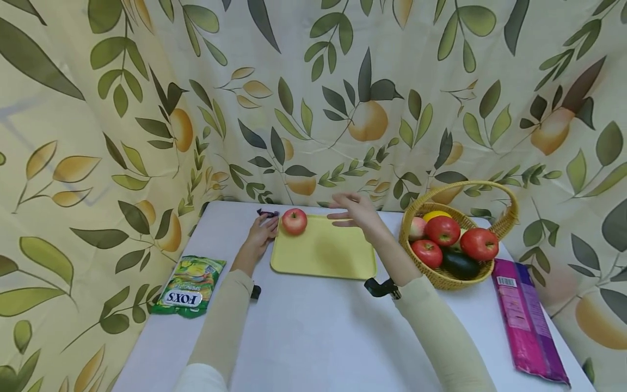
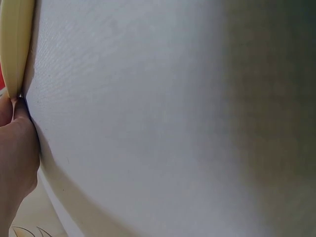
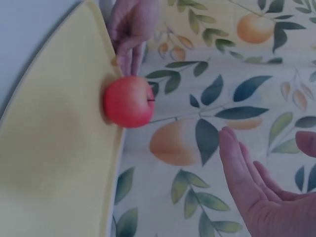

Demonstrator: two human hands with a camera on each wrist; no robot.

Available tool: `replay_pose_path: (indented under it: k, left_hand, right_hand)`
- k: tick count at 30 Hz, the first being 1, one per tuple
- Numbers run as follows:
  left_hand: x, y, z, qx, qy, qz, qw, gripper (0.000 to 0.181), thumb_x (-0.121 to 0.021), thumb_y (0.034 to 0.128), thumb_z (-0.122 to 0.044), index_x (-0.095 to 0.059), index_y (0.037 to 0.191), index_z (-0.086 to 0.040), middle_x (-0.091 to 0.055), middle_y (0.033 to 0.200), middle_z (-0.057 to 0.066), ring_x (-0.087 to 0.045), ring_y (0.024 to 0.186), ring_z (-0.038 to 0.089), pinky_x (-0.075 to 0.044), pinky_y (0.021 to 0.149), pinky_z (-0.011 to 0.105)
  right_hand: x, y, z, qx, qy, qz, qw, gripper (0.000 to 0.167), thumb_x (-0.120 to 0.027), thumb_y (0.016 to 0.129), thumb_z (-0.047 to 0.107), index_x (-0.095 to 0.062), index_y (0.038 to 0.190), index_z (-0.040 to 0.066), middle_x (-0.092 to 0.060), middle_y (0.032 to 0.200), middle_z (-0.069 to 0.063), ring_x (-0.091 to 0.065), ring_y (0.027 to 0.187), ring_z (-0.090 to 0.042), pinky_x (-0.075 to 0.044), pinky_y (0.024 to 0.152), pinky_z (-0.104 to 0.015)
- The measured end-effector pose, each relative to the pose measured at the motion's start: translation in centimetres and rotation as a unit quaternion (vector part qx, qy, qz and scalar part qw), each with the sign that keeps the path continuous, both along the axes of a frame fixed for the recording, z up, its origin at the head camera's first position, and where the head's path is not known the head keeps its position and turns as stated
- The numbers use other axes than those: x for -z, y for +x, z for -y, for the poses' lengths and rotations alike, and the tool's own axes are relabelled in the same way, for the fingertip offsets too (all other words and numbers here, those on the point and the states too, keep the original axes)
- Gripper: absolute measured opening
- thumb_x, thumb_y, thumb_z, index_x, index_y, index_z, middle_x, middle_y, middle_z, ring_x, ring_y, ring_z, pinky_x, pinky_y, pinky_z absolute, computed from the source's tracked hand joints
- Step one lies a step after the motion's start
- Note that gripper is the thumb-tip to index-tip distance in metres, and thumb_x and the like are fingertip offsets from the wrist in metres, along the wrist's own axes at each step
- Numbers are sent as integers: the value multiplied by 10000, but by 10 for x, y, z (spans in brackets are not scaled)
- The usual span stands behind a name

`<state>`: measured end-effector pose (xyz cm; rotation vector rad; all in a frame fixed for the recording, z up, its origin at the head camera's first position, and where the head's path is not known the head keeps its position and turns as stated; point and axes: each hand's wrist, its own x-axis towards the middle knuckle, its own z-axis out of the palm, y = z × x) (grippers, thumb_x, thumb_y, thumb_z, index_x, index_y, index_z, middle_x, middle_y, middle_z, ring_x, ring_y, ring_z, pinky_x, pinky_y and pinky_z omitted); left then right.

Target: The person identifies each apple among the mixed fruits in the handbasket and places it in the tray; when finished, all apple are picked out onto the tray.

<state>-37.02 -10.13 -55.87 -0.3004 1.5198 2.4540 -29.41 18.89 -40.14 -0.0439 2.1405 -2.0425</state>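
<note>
A yellow tray lies on the white table, with a red apple on its far left corner. My left hand is at the tray's left edge; its thumb and fingers pinch the rim in the left wrist view. Just beyond that hand lies a small dark item, too small to make out. My right hand hovers over the tray's far right part with fingers extended, holding nothing. In the right wrist view, the right hand appears apart from the apple.
A wicker basket of apples, other fruit and a dark purple, glossy item stands right of the tray. Beside it lies a pink and purple packet. A green FOX'S bag lies at left. A patterned curtain hangs behind the table.
</note>
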Motion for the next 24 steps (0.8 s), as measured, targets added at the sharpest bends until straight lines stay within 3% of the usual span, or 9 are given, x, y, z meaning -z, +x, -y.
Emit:
replay_pose_path:
  k: [7, 14, 21, 24]
  left_hand:
    - [3, 0, 2, 32, 99, -26, 9999, 899, -405, 886, 337, -136, 1648, -58, -395, 1627, 213, -404, 1501, 298, -557, 854, 228]
    - [6, -1, 1, 22, 40, -54, 10000, 908, -412, 890, 328, -131, 1654, -74, -402, 1628, 199, -415, 1497, 286, -560, 896, 223]
    - [9, -2, 0, -1, -90, -101, 9999, 918, -415, 879, 330, -142, 1653, -82, -411, 1624, 194, -426, 1491, 281, -569, 895, 213]
    - [7, -2, 0, 0, -5, -82, 10000, 918, -404, 869, 344, -141, 1647, -66, -400, 1624, 212, -416, 1495, 295, -572, 902, 230]
  right_hand:
    - [-6, 25, -33, 66, 92, -135, 9998, 569, -597, 1070, 379, -497, 1486, 4, -605, 1404, -301, -688, 1168, -432, -591, 912, -507]
    - [-8, 52, -73, 359, 337, -158, 9987, 585, -576, 1072, 423, -513, 1470, -1, -616, 1405, -277, -720, 1145, -340, -570, 947, -488]
    - [-11, 77, -116, 734, -52, -303, 9968, 454, -636, 1037, 422, -606, 1332, 79, -771, 1160, -21, -745, 1102, -275, -584, 901, -421]
    - [-13, 86, -135, 841, -323, -396, 9951, 397, -645, 1037, 390, -629, 1300, 93, -783, 1141, -12, -765, 1045, -227, -589, 880, -392]
